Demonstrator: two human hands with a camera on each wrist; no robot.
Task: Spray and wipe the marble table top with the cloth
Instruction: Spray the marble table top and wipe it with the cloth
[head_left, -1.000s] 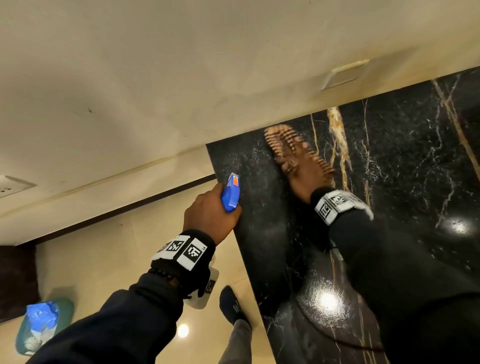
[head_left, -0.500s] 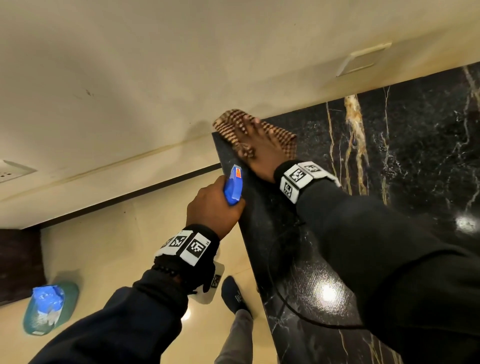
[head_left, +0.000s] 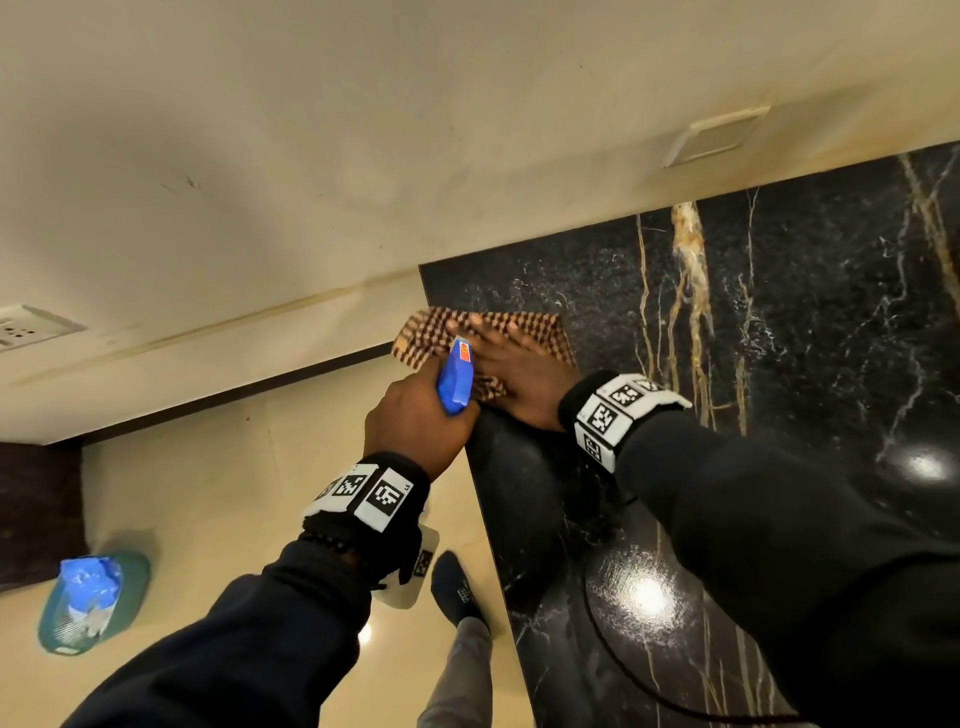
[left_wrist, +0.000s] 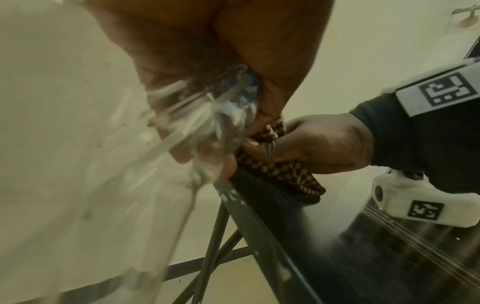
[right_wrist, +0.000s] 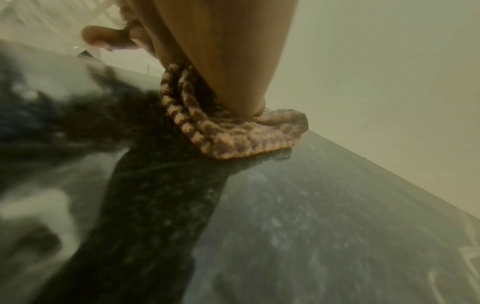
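The black marble table top (head_left: 805, 338) with gold veins fills the right of the head view. A brown checkered cloth (head_left: 530, 325) lies at its left edge near the far corner, partly overhanging. My right hand (head_left: 514, 374) lies flat on the cloth and presses it down, fingers straight. The left wrist view shows that hand (left_wrist: 324, 144) and the cloth (left_wrist: 283, 172) at the table edge. The right wrist view shows the cloth (right_wrist: 233, 133) bunched under the palm. My left hand (head_left: 415, 421) grips a clear spray bottle (left_wrist: 78, 154) by its blue head (head_left: 454, 382), just off the table's left edge.
The cream wall (head_left: 363, 130) runs along the table's far side, with a socket (head_left: 31, 327) and a plate (head_left: 714, 137). On the floor are a green bin with a blue bag (head_left: 88, 603) and my socked foot (head_left: 454, 587). A black cable (head_left: 623, 675) crosses the near marble.
My right hand slid the cloth left to the far left corner, then back toward me along the left edge. The left hand with the bottle stayed about where it was.
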